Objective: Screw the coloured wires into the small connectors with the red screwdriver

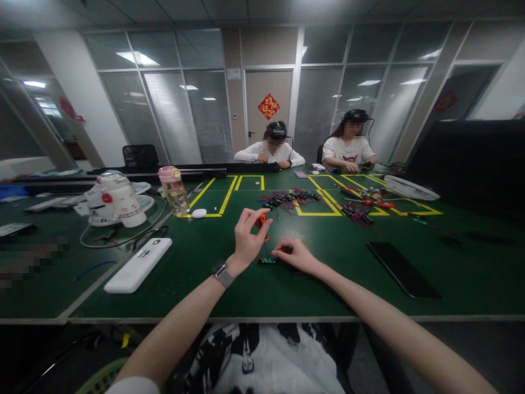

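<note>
My left hand (247, 236) is closed round the orange handle of a screwdriver (263, 219), held upright. Its thin shaft runs down to a small green circuit board (267, 261) on the green table. At the board's right end, my right hand (297, 254) rests low with thumb and forefinger pinched together. What those fingertips hold is too small to make out, and a bit of wire shows below that hand. Just beyond my hands lies a pile of circuit boards with red and blue wires (293, 198).
A white phone-like device (139, 265) lies left, a black phone (404, 270) right. A pink-lidded bottle (174, 191) and a white astronaut-shaped object (118, 197) stand back left. More wired boards (359, 214) and red-handled tools (377, 203) lie right. Two people sit opposite.
</note>
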Motion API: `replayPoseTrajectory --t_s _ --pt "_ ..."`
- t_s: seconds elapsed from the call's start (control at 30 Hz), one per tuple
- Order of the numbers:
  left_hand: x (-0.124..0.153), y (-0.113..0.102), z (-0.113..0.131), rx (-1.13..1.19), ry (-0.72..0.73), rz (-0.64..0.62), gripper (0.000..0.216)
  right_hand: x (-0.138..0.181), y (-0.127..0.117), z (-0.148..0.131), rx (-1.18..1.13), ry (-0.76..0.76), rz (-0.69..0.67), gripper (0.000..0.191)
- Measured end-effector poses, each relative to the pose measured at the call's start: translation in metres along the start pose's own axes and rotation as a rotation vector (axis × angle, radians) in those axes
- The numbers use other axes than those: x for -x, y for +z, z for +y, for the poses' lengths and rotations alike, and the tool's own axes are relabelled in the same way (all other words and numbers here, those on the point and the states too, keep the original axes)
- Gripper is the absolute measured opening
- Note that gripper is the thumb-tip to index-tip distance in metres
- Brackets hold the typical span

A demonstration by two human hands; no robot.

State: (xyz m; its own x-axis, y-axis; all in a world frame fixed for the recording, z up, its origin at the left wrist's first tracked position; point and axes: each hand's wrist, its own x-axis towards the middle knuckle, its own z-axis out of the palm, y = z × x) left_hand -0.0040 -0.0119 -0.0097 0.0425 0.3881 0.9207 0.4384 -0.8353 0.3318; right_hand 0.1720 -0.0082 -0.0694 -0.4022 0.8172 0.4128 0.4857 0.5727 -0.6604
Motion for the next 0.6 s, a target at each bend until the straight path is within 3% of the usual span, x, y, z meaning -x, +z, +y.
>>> replayPoseTrajectory --t_s 0.17,0.37,0.6 --pt "0.0012 0.0006 0.0004 0.008 0.022 0.009 0.016 -0.0004 -0.0016 -0.0024 0.006 -0.147 -0.084 0.025" --pt "0.0032 0.0006 0.0 0.103 -0.026 -0.067 0.029 -0.0014 -0.0016 0.001 0.057 -0.113 -0.268 0.032" --pt "0.0036 0.0021 -0.0024 0.09 -0.043 -0.044 0.029 -0.003 -0.0026 0.0019 0.039 -0.101 -0.312 0.033"
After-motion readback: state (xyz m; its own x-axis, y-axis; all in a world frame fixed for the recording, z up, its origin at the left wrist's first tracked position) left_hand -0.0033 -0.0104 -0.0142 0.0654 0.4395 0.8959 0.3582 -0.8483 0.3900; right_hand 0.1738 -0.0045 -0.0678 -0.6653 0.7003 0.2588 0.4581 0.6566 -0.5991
